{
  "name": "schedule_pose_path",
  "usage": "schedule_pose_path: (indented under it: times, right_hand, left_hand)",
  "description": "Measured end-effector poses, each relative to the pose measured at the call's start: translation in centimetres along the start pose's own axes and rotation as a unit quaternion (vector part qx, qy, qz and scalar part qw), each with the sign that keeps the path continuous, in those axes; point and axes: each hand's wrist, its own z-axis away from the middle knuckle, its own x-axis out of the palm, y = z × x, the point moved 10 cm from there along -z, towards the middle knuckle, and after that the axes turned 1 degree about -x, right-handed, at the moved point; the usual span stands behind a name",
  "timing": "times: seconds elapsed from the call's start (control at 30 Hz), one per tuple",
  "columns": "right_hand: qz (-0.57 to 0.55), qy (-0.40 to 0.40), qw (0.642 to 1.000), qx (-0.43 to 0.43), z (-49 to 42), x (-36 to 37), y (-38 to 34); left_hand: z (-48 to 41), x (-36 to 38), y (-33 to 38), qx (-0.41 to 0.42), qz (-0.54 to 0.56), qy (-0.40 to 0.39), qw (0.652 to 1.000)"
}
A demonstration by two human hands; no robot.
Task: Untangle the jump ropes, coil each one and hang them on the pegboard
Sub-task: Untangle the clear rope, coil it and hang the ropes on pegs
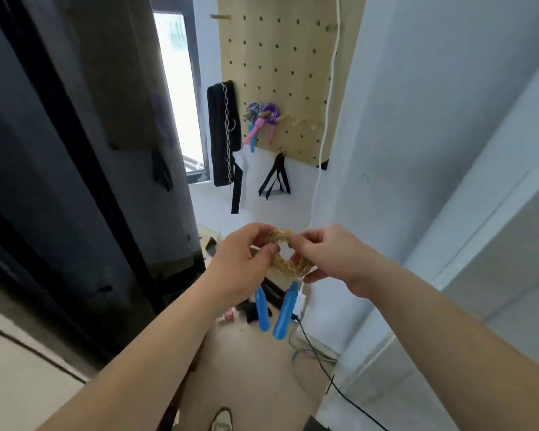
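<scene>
Our left hand (240, 269) and right hand (332, 259) pinch the gold coil (288, 268); we should hold its loops together until a free peg (299, 122) by the pegboard (277, 57)'s lower edge takes it.

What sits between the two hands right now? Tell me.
The coiled gold jump rope, gripped by the left hand and right hand; its blue handles hang below. Head view.
</scene>
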Motion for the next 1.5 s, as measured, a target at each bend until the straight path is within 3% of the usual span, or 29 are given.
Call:
schedule_pose_path:
  times: [0.2,0.47,0.7,0.83,1.2,1.5]
  right_hand:
    - [-0.012,0.066,0.997,0.024,-15.3,-5.3,-2.6]
    - [-0.047,0.071,0.996,0.033,-30.4,-10.3,-7.6]
    - [-0.019,0.135,0.99,-0.024,-41.2,-13.8,-11.5]
    - [-0.02,0.134,0.99,-0.05,-48.7,-15.2,-12.5]
    - [0.031,0.123,0.992,-0.027,-66.4,-19.6,-11.5]
    - [0.08,0.129,0.988,0.021,-72.0,-20.4,-9.2]
  left_hand:
    - [-17.6,-0.9,-0.3,0.033,-0.008,-0.054,0.998]
    - [-35.8,-3.9,-0.3,0.043,0.02,-0.077,0.996]
    - [-46.9,-5.3,-0.3,0.057,0.034,-0.04,0.997]
    - [-53.7,-6.1,-1.6,0.036,0.033,-0.001,0.999]
    - [-67.5,-4.8,-5.9,-0.038,0.048,0.042,0.997]
    - [-72.6,-2.3,-9.2,-0.079,0.078,0.038,0.993]
